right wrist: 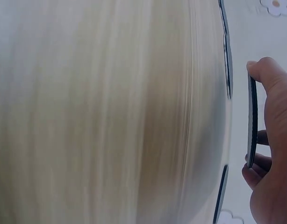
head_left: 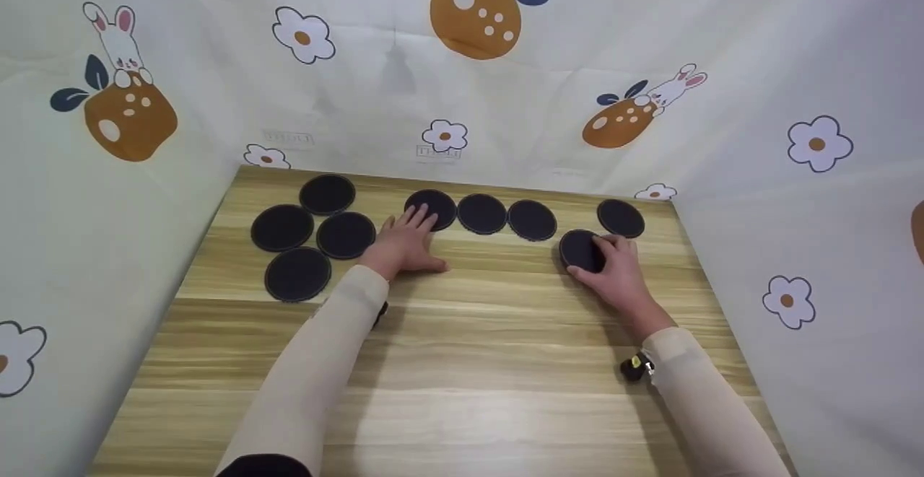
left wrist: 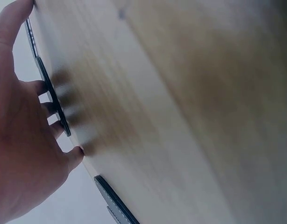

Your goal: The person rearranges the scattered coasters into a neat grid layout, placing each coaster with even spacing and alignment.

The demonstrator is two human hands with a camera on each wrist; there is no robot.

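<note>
Both forearms, in cream sleeves, reach forward across a wooden table (head_left: 462,361) toward a spread of round black pads lying along its far edge.

The left hand (head_left: 404,242) lies palm down with its fingers straight and slightly spread. The fingertips rest on the near edge of the leftmost pad in a row of three (head_left: 433,208), while the thumb points right along the tabletop. In the left wrist view the fingers (left wrist: 50,107) press flat on that thin dark disc, seen edge-on against the wood.

The right hand (head_left: 617,271) is clamped on a separate black pad (head_left: 581,250) to the right of the row: thumb on its near side, fingers curled over its far rim. The right wrist view shows this pad (right wrist: 252,121) lifted clear of the table and tilted on edge, pinched between the thumb (right wrist: 269,72) and the curled fingers.

Another pad (head_left: 620,218) lies just beyond the right hand. Two more pads (head_left: 482,213) (head_left: 532,219) complete the row, and a cluster of four (head_left: 310,235) sits at the far left. The hands are well apart. Cartoon-printed cloth (head_left: 462,66) walls the table.
</note>
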